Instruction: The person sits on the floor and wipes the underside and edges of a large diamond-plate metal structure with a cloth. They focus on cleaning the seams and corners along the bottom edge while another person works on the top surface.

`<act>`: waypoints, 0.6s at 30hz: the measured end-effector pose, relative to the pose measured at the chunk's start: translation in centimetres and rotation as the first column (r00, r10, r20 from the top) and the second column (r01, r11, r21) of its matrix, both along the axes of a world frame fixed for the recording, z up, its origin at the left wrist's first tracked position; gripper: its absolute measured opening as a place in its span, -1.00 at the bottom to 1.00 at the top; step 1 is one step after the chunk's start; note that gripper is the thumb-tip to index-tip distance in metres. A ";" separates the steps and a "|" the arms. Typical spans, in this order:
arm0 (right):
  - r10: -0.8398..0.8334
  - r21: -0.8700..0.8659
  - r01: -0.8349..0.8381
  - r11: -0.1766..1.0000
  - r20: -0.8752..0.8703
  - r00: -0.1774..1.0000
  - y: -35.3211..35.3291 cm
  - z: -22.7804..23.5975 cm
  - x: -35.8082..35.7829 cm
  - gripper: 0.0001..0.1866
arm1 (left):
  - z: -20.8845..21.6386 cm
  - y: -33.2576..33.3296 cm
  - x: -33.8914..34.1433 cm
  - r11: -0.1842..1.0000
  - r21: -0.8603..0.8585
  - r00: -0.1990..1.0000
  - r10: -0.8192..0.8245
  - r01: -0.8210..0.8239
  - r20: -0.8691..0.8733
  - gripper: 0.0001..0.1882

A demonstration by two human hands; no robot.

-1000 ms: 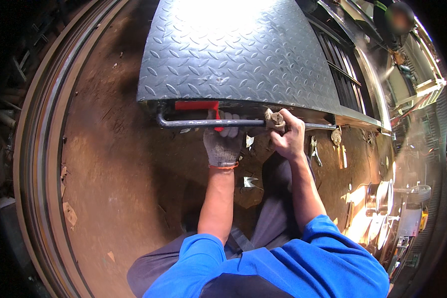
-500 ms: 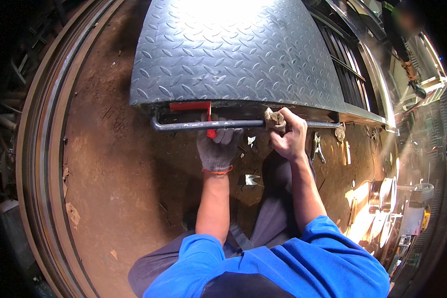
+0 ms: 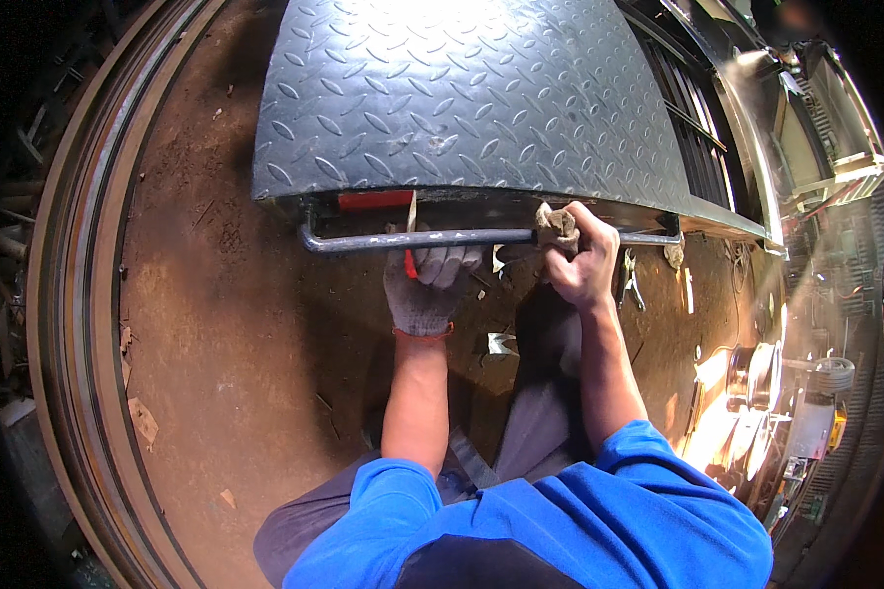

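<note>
Gripping a grey metal bar (image 3: 403, 239) under the tread-plate platform (image 3: 462, 98), the gloved left hand (image 3: 424, 285) closes around it; the bare right hand (image 3: 581, 260) clasps a rag (image 3: 557, 227) against the bar.

left hand (image 3: 427, 285) fingertips hidden under tread plate (image 3: 471, 98), red tool (image 3: 375, 200) mostly hidden

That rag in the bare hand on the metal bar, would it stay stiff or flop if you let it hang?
Probably floppy: the rag looks crumpled and bunched inside the right hand, moulded against the grey bar. Likely light, since fingers alone pinch it. It seems unlikely to slip; the cloth looks rough and worn.
</note>
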State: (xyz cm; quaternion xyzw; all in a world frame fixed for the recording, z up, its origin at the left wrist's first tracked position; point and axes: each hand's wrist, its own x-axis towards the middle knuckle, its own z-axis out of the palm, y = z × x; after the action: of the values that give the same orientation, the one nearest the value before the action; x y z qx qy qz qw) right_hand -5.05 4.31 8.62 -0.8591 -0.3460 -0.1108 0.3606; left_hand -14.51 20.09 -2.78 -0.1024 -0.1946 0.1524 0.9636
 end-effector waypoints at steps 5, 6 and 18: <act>-0.018 -0.012 0.018 1.000 0.027 0.999 0.8 0.8 -0.4 -0.76 | 0.6 -0.3 -0.7 0.999 -0.021 0.994 0.035 -0.037 -0.107 -0.59; -0.011 -0.027 0.012 1.000 0.030 0.999 0.7 0.9 -0.3 -0.77 | 0.6 -0.3 -0.7 0.999 -0.018 0.994 0.036 -0.038 -0.103 -0.60; 0.000 -0.020 0.001 1.000 0.046 0.999 0.4 0.4 -0.1 -0.79 | 0.7 0.3 -1.5 0.996 0.039 0.995 0.085 -0.083 -0.056 -0.60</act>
State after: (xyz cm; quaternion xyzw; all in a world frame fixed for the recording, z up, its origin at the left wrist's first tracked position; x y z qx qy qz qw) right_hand -5.13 4.69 9.03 -0.8600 -0.3551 -0.1271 0.3437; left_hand -15.99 20.40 -2.07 -0.0718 -0.1736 0.1922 0.9632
